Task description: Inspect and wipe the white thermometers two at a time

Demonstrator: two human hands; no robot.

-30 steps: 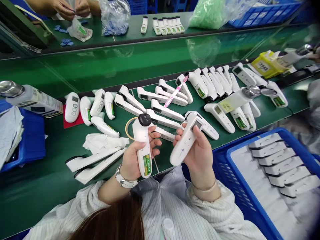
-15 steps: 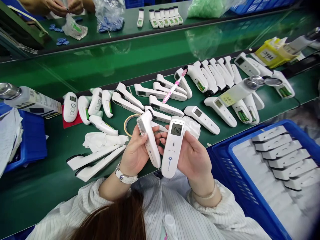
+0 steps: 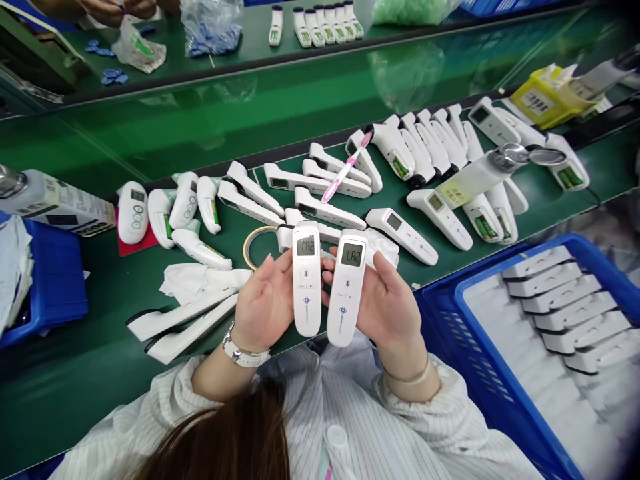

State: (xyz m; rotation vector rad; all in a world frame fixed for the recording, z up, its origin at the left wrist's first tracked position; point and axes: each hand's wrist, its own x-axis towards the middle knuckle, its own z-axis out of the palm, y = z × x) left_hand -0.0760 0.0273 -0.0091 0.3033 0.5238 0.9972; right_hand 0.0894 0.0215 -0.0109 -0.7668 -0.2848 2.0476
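My left hand (image 3: 264, 303) holds a white infrared thermometer (image 3: 307, 287), its display turned up toward me. Beside it, a second white infrared thermometer (image 3: 346, 293) rests in my right hand (image 3: 393, 303), and its screen appears to read "CA2". The two thermometers stand side by side, slightly apart, just above the bench edge. Some fingers are hidden behind them. Just beyond my hands lie a roll of tape (image 3: 250, 250), a crumpled white cloth (image 3: 384, 248) and several more thermometers, one of them a white thermometer (image 3: 403, 235) lying face up. A pink-and-white toothbrush (image 3: 345, 171) rests across others.
At right, a blue crate (image 3: 445, 300) holds several thermometers in rows. A pump bottle (image 3: 475, 181) leans over units with open battery bays. On the left stand another bottle (image 3: 65, 200) and a blue bin (image 3: 63, 280). Across the divider, another person's hands (image 3: 117, 9) work near plastic bags.
My left hand has turned its thermometer from a sideways tilt to face me, so its display now shows characters. The right thermometer has barely moved.
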